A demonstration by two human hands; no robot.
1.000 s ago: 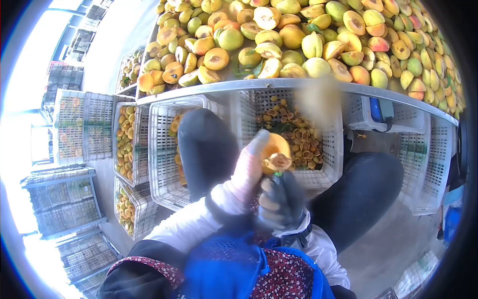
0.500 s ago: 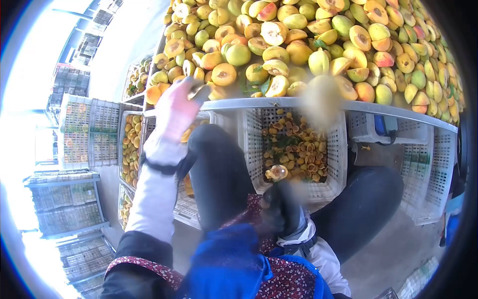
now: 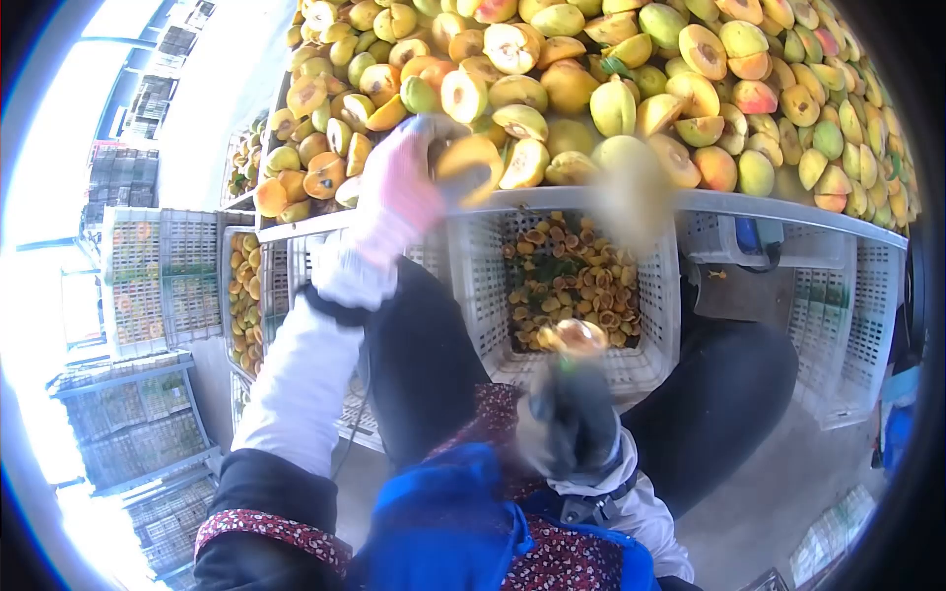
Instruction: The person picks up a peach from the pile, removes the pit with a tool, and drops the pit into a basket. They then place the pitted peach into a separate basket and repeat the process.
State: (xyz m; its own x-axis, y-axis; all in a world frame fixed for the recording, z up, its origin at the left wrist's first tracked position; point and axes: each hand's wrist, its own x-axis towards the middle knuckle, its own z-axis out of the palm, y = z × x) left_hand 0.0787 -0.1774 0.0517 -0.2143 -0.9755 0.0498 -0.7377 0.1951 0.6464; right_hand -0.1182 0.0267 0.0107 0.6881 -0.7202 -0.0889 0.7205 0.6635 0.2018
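My left hand (image 3: pixel 404 192), in a pale pink glove, is closed on a halved orange-yellow fruit (image 3: pixel 480 167) just above the table's front edge. Halved and whole fruits (image 3: pixel 611 106) lie heaped behind it. Lower down, my right hand (image 3: pixel 570 419), in a dark glove, is closed and blurred. A shiny ring-shaped piece (image 3: pixel 579 337) shows at its top; whether that is a tool, a fruit piece or both I cannot make out. Beyond my right hand, a white crate (image 3: pixel 473 286) holds small brown fruit pieces and some green leaves.
The metal table rim (image 3: pixel 749 206) crosses in front of me. More crates (image 3: pixel 826 325) stand at the right. Stacked crates (image 3: pixel 163 266) and a fruit-filled crate (image 3: pixel 244 295) are at the left. My knees flank the middle crate. A pale smudge blurs part of the view.
My left hand has moved right along the table edge and now holds a halved fruit. My right hand and the shiny piece have shifted slightly right. The whole view has shifted a little.
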